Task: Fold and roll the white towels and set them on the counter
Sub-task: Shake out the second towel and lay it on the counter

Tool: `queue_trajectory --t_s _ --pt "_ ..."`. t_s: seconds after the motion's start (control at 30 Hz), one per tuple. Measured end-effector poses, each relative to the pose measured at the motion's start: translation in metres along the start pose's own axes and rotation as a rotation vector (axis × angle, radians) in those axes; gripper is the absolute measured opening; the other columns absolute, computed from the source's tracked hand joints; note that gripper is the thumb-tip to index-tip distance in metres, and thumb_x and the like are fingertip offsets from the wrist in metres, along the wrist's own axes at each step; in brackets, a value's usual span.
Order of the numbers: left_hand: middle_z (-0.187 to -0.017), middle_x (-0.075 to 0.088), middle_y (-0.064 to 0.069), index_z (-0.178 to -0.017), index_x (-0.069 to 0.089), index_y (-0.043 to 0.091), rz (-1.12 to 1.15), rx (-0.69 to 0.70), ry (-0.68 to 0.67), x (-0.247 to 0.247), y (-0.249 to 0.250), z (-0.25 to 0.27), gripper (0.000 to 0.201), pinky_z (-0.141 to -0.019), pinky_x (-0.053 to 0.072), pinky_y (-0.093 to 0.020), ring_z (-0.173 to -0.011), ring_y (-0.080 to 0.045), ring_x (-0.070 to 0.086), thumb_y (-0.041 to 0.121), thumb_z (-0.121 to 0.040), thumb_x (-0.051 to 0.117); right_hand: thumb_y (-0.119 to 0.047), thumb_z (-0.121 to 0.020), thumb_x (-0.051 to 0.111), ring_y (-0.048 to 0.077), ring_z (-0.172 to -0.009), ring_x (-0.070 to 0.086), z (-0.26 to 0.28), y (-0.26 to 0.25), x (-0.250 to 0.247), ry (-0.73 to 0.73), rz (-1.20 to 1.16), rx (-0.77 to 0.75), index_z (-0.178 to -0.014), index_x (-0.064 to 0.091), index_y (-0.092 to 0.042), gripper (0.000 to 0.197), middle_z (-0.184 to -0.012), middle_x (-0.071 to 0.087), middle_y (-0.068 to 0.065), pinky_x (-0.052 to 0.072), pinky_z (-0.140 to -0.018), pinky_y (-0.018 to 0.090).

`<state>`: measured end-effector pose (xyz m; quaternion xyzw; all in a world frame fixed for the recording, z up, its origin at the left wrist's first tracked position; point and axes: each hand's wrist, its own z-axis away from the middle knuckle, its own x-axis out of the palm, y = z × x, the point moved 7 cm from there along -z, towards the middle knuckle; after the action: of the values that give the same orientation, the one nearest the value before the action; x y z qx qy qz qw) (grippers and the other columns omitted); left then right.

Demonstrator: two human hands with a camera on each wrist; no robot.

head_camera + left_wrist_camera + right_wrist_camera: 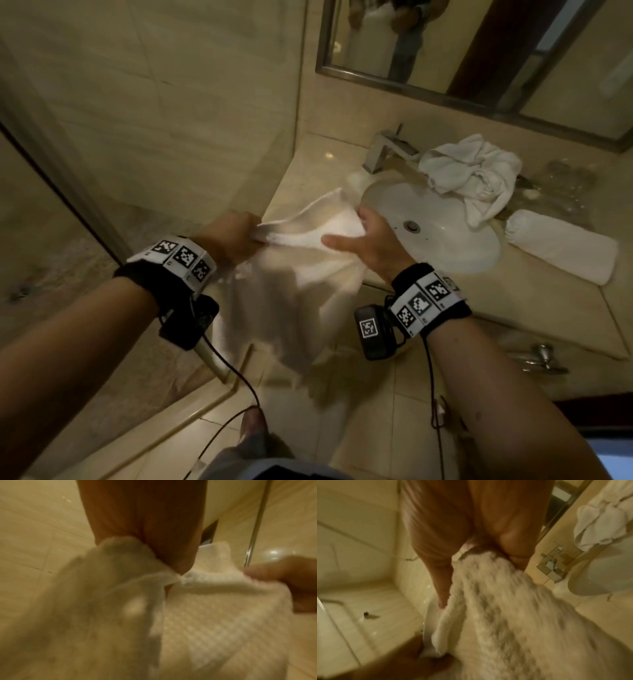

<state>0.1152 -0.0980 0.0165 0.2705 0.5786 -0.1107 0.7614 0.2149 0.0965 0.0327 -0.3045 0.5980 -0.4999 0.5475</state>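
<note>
I hold a white towel (pixel 301 274) up in front of the counter (pixel 534 301), and most of it hangs down toward the floor. My left hand (pixel 236 236) grips its top edge on the left. My right hand (pixel 363 236) pinches the top edge on the right, close to the sink. The left wrist view shows the towel (pixel 205 615) bunched under my left hand (pixel 171 555). In the right wrist view the towel (pixel 513 615) hangs from my right hand (pixel 488 545). A rolled white towel (pixel 561 250) lies on the counter at the right. A crumpled white towel (pixel 476 171) sits behind the sink.
A white sink basin (pixel 442 226) with a chrome faucet (pixel 383 150) is set in the beige counter. Clear glasses (pixel 561 185) stand at the back right under the mirror (pixel 479 51). A glass shower partition (pixel 51 192) is on the left. A metal handle (pixel 541 359) sticks out below the counter.
</note>
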Motion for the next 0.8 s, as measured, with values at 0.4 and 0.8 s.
queue_trajectory --t_s 0.4,0.8 --pt "-0.110 0.060 -0.014 -0.112 0.065 0.010 -0.539 -0.100 -0.086 -0.025 -0.027 -0.031 0.029 -0.080 0.052 -0.037 -0.102 -0.034 0.060 0.023 -0.090 0.049 -0.037 -0.081 0.071 0.026 -0.084 0.067 -0.035 0.015 -0.029 0.292 0.171 0.055 -0.088 0.072 -0.009 0.030 -0.087 0.072 0.010 0.054 -0.077 0.041" --pt "-0.114 0.063 -0.023 -0.113 0.058 -0.002 -0.195 -0.028 0.018 -0.044 0.003 -0.100 0.026 -0.085 0.046 -0.039 -0.107 -0.040 0.058 0.007 -0.090 0.050 -0.047 -0.085 0.063 0.027 -0.072 0.058 -0.056 0.035 -0.070 0.573 0.273 0.204 -0.074 0.067 -0.011 0.038 -0.070 0.064 0.006 0.039 -0.062 0.029"
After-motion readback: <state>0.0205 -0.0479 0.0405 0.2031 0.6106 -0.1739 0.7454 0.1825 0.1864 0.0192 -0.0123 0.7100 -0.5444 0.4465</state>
